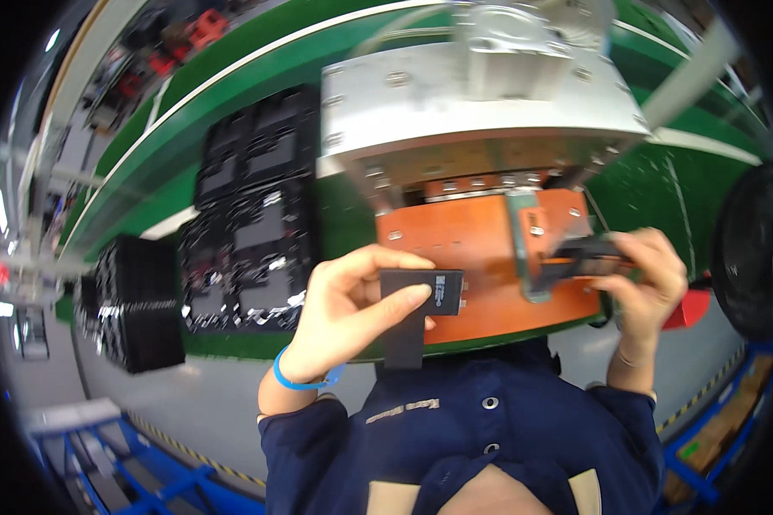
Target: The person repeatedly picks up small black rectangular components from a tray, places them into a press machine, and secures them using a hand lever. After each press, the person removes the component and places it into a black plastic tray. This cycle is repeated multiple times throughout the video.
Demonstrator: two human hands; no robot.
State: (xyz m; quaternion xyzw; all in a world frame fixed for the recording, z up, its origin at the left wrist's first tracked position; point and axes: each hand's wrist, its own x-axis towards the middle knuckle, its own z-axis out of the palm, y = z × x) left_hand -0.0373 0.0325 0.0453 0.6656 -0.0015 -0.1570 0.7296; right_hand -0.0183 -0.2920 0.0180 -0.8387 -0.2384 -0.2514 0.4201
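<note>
My left hand (348, 305) pinches a flat black rectangular piece (445, 293) with small white printing between thumb and fingers. A second black strip hangs down below it, so the two make an L; whether they are joined I cannot tell. My right hand (648, 279) is closed on a dark blocky part (580, 260), smeared by motion. That part is over the right side of an orange plate (455, 232), close to a grey-green bar fixture (520, 245). The left hand's piece is above the plate's near left corner.
A silver metal press housing (481, 112) stands behind the orange plate. Black trays with parts (245, 249) lie to the left on the green bench, beside a stack of black trays (142, 305). A round black object (751, 249) and a red bin (689, 309) are at right.
</note>
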